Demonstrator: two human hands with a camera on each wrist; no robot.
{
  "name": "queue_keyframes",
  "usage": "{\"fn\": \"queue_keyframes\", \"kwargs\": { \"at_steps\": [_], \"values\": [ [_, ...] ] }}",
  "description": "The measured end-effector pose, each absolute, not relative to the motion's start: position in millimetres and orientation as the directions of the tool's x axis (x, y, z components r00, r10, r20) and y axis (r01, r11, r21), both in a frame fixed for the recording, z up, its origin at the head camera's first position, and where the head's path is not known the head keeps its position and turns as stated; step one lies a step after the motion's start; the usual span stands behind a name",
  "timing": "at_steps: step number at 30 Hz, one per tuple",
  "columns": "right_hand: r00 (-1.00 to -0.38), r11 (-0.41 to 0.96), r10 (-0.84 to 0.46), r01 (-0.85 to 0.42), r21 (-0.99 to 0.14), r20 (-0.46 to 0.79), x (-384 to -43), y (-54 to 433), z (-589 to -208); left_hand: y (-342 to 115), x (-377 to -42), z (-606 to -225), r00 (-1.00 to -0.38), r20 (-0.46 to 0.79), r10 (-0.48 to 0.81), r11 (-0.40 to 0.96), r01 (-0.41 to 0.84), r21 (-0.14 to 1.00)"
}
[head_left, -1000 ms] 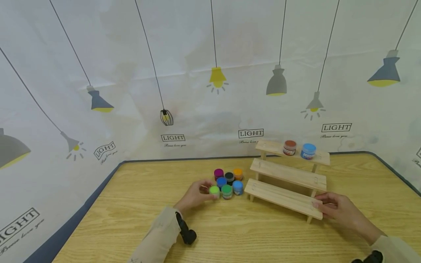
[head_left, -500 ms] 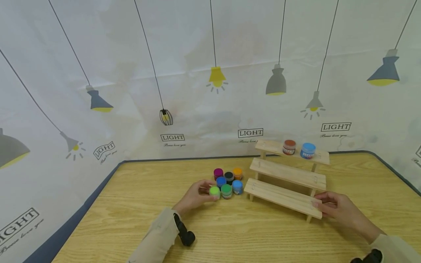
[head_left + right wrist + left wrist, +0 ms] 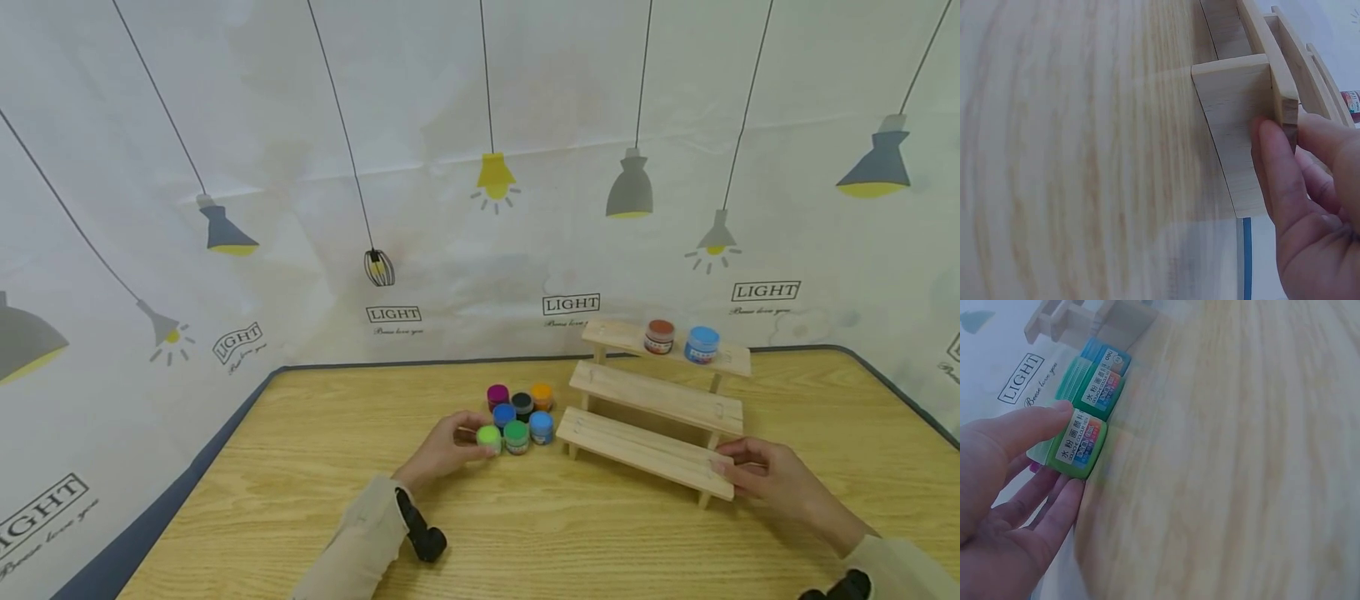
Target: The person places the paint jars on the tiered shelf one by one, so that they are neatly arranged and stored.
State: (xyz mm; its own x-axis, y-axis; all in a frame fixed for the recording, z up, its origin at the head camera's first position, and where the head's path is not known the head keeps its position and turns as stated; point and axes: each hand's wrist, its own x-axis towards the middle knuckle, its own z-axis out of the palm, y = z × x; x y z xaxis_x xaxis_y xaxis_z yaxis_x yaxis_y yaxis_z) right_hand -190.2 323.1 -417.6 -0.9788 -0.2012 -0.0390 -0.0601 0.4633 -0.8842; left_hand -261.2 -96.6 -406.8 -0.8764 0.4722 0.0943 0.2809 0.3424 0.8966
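There are nine paint jars (image 3: 516, 437), seven on the tabletop (image 3: 525, 533) and two on the one wooden rack (image 3: 645, 454), which has three shelves (image 3: 652, 397). Two hands (image 3: 447, 451) show, and eight printed lamps (image 3: 631, 187) mark the backdrop (image 3: 435, 67).

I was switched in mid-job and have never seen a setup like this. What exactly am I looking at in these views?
There is no robot here: you see a person's bare hands. The wide picture comes from a camera worn on the head, looking forward and down. The two close ones come from wrist cameras, each watching its own hand.

On the wood-grain table is a three-tier wooden stand, with a reddish-brown jar and a blue jar on its top shelf.

The left hand holds a light green jar between thumb and fingers, beside six other small jars on the table. The right hand grips the right end of the stand's lowest shelf.
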Motion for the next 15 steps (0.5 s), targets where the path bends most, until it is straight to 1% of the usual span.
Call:
{"fn": "queue_keyframes", "kwargs": {
  "at_steps": [4, 9, 15],
  "values": [
    [-0.978, 0.459, -0.206, -0.062, -0.886, -0.038, -190, 323, -417, -98, -264, -413, -0.884, 0.094, 0.457, 0.356, 0.279, 0.892],
    [-0.977, 0.464, -0.212, -0.064, -0.884, -0.04, -190, 323, -416, -105, -271, -424, -0.903, 0.049, 0.427, 0.39, 0.233, 0.891],
    [-0.975, 0.453, -0.22, -0.071, -0.889, -0.034, -190, 324, -417, -109, -269, -415, -0.91, 0.04, 0.412, 0.391, 0.217, 0.895]
  ]
}}
